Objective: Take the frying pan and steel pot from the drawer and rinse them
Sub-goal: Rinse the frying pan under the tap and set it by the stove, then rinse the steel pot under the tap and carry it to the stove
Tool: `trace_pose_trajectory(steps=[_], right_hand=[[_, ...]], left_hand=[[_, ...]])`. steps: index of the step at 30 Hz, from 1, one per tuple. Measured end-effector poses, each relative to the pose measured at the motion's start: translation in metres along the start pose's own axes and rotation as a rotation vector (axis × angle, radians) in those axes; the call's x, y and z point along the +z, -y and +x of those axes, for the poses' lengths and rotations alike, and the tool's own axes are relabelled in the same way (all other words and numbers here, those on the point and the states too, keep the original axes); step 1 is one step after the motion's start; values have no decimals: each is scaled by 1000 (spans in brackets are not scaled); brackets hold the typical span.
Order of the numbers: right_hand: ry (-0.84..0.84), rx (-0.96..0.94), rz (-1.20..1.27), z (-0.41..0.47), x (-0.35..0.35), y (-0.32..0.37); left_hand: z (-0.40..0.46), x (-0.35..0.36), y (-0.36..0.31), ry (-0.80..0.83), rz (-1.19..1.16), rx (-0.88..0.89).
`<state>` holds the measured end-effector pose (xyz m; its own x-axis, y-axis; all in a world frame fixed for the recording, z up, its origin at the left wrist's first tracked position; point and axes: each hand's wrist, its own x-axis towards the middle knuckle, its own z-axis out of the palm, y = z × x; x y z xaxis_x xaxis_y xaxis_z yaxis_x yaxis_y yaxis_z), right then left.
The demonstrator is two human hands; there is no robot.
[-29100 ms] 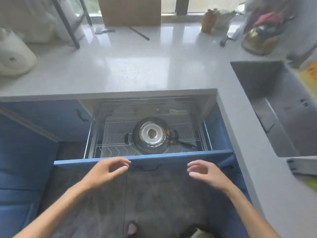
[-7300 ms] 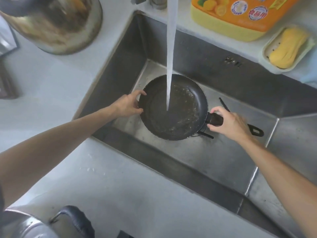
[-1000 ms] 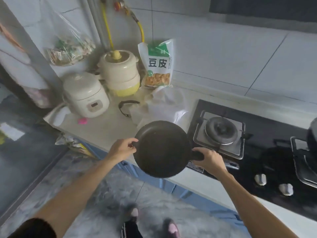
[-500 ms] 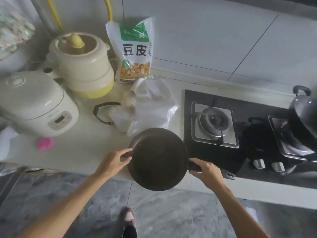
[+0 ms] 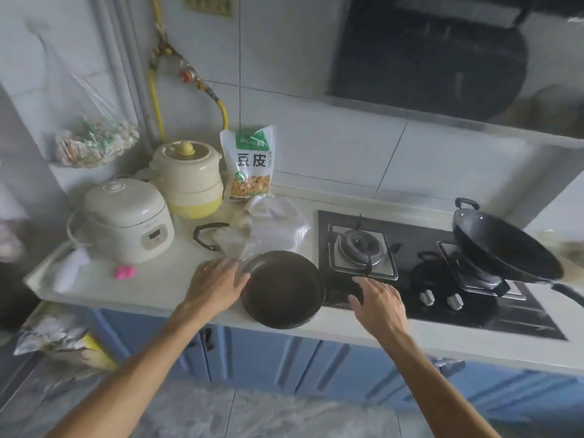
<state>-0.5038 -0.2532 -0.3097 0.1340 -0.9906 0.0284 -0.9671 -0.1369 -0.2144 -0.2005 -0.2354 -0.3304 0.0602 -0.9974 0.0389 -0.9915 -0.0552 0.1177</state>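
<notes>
The black frying pan (image 5: 282, 289) sits on the white countertop (image 5: 158, 289) near its front edge, just left of the gas stove, with its rim slightly over the edge. My left hand (image 5: 218, 284) lies beside the pan's left rim with fingers spread and relaxed, touching it or nearly so. My right hand (image 5: 377, 300) hovers open over the spot where the pan's handle lies, hiding the handle. The steel pot is not in view.
A black gas stove (image 5: 442, 279) lies to the right with a wok (image 5: 502, 248) on its far burner. A white rice cooker (image 5: 126, 219), a cream crock (image 5: 189, 178), a snack bag (image 5: 249, 162) and a plastic bag (image 5: 271, 226) stand behind the pan. Blue cabinets are below.
The pan went from being carried in both hands to resting on the countertop. Both hands have let go and opened.
</notes>
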Motion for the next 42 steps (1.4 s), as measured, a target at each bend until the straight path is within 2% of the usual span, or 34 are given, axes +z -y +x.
trace_pose_trajectory(steps=[2, 4, 7, 10, 15, 20, 23, 32, 38, 42], right_hand=[[-200, -29, 5, -30, -55, 7], [-405, -82, 32, -60, -113, 19], [-653, -173, 63, -105, -194, 45], [-745, -205, 82, -145, -261, 73], [-795, -160, 15, -192, -344, 98], [-825, 18, -40, -212, -380, 94], [-816, 68, -31, -219, -387, 97], [-796, 68, -44, -234, -376, 95], [-801, 111, -71, -226, -366, 74], [-841, 182, -70, -235, -360, 34]], left_hand=[[-33, -59, -18, -167, -106, -1], [-65, -120, -44, -255, -206, 50], [-111, -206, -85, -455, -162, 127], [-144, -281, -112, -630, -106, 147], [-175, -359, -120, -780, -10, 13], [-188, -389, -108, -716, -102, -150], [-199, -397, -110, -692, -154, -176], [-205, -393, -125, -738, -117, -82], [-182, -381, -146, -686, -92, 17], [-162, -365, -189, -624, -142, 137]])
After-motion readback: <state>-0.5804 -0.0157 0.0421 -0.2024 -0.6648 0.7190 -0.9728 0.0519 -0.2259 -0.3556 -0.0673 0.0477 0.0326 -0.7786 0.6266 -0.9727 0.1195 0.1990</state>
